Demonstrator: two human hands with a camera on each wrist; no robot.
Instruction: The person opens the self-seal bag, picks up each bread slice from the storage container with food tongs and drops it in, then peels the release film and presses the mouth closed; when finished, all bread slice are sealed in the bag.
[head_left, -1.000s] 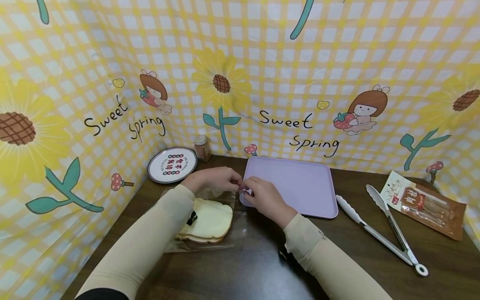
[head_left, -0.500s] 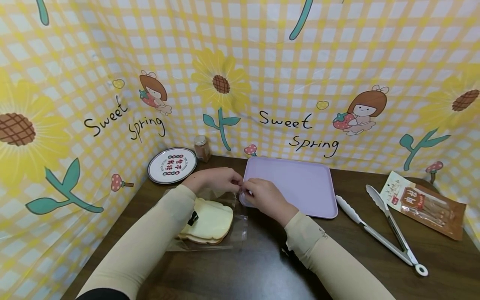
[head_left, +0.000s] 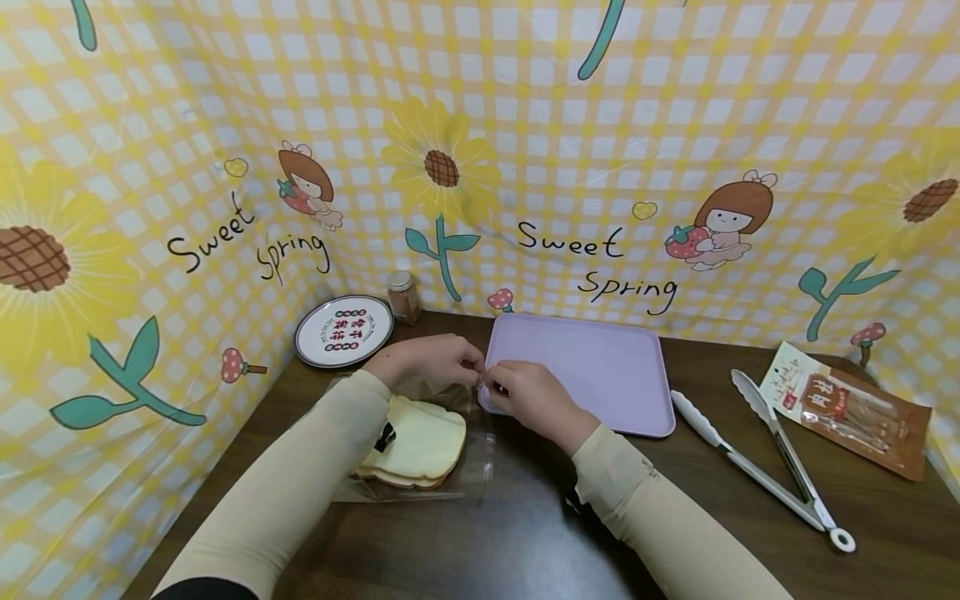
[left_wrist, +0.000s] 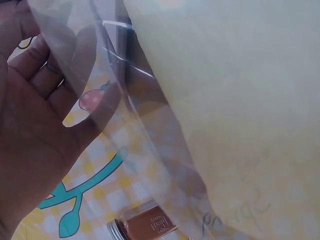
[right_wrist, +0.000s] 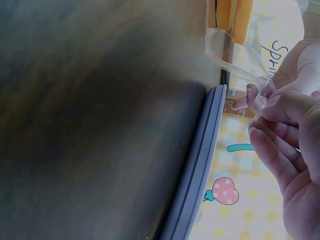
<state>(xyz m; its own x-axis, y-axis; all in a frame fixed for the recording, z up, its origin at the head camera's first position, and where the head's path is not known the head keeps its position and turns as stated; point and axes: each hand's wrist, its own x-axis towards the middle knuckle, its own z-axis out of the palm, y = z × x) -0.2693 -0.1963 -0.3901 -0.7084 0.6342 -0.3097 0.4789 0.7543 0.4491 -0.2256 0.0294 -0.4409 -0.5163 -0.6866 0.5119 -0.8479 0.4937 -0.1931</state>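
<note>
Slices of white bread (head_left: 423, 442) lie in a clear plastic bag (head_left: 477, 467) on the table, partly behind the left forearm. My left hand (head_left: 438, 360) is just past the bread, its fingertips meeting those of my right hand (head_left: 536, 398) at the tray's left edge. In the right wrist view, thumb and fingers of the right hand (right_wrist: 295, 130) pinch a twisted end of the bag (right_wrist: 260, 101), and left fingertips grip it from the far side. The left wrist view shows the left hand (left_wrist: 45, 110) partly behind the film, fingertips cut off.
A lilac tray (head_left: 600, 375) lies beyond the right hand. White-tipped tongs (head_left: 772, 475) and a brown food packet (head_left: 855, 412) are at the right. A round plate (head_left: 345, 331) and a small jar (head_left: 403, 297) stand at the back left, before a patterned cloth (head_left: 570, 150).
My right hand has shifted slightly toward me, and a pale bit of plastic between the fingertips is now hidden. The left hand stays almost where it was.
</note>
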